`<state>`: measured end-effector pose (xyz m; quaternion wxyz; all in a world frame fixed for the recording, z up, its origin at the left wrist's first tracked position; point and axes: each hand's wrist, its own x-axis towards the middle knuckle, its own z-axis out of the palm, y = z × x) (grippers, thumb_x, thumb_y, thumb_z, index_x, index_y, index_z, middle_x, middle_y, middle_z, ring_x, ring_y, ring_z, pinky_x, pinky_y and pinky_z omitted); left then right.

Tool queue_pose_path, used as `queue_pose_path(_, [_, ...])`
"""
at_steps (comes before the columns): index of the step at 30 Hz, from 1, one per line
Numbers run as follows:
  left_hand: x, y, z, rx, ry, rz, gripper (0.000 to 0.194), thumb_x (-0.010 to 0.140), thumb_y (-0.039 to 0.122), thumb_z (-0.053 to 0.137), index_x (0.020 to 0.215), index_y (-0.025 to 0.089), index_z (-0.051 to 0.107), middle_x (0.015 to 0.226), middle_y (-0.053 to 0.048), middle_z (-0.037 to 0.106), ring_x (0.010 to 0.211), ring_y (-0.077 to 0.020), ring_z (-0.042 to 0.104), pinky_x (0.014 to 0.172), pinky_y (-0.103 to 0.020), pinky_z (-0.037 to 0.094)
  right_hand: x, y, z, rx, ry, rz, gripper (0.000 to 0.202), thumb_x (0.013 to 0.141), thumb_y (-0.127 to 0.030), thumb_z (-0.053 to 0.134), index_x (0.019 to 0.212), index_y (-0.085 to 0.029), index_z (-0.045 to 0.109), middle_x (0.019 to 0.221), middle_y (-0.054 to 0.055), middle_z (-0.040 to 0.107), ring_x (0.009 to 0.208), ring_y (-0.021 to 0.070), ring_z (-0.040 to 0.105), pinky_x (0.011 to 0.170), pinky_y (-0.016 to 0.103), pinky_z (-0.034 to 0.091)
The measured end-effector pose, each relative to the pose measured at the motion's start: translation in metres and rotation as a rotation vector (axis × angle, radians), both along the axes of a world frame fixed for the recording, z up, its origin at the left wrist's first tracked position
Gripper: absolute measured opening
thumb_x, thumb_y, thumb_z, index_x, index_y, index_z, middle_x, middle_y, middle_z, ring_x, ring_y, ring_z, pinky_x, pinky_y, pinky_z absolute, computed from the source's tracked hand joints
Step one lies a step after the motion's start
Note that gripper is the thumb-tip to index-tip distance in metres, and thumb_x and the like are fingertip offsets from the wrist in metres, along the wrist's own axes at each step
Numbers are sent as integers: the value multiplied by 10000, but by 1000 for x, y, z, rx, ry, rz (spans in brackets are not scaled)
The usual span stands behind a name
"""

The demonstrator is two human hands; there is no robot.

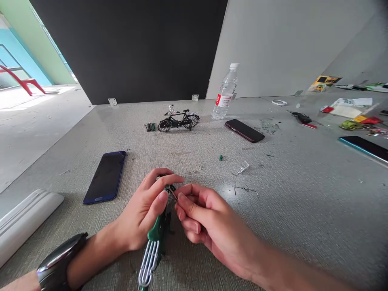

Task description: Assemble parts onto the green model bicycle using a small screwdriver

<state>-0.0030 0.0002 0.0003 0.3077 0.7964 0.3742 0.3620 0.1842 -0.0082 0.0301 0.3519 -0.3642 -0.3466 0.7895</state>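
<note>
Hands on small green bike (154, 234), front-center

Bike's on the table (291, 210), close to the person, partly under L hand (145, 202). L hand is curled over its far end, fingers bent, thumb in close; prob. to keep that end steady. R hand (206, 218) pinches a thin metal pc (173, 195) btw thumb & index, other fingers tucked; tip goes in by L fingers, exact contact can't tell. Pinch grip prob. for fine control.

Orientation: silver rack (149, 262) at near end, seat just beyond, so front prob. points away from person. Long axis runs near-to-far, far end leaning slightly R. Front mostly hidden by fingers.

Black bike (178, 120) stands side-on farther back, poss. set there for ref; bottle (226, 95) behind it to the R.
</note>
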Motion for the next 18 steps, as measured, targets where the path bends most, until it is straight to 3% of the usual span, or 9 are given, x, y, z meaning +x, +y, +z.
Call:
queue_pose_path(3, [0,0,0,8,-9,-12,345,1079,317,272,1351,300,484,1351,-88,485,1287,-272,450,1077,-455,370,5,0,4,32,-40,48,230,907,-368,691,849,-190,557,727,-31,536,538,54,375,465,192,275])
queue_pose_path(9, [1,0,1,-11,-59,0,349,1077,346,286,1362,315,484,1315,-79,506,1251,-267,478,1057,-446,390,18,-1,7,446,-356,-42,174,962,-373,630,1074,-244,666,870,4,648,726,122,543,663,264,465])
queue_pose_path(15, [1,-1,3,-40,-63,-16,380,1074,379,272,1400,332,462,1356,-86,511,1275,-293,466,1101,-512,360,29,13,5,648,-557,-88,230,1009,-434,544,1119,-281,676,838,5,656,748,162,579,636,297,453])
queue_pose_path(18, [-1,-2,-2,-79,-71,41,458,1060,442,293,1505,339,305,1418,-108,474,1331,-326,414,1129,-579,321,25,23,8,721,-631,-98,265,1022,-452,500,1081,-247,658,803,3,616,667,152,516,572,290,403])
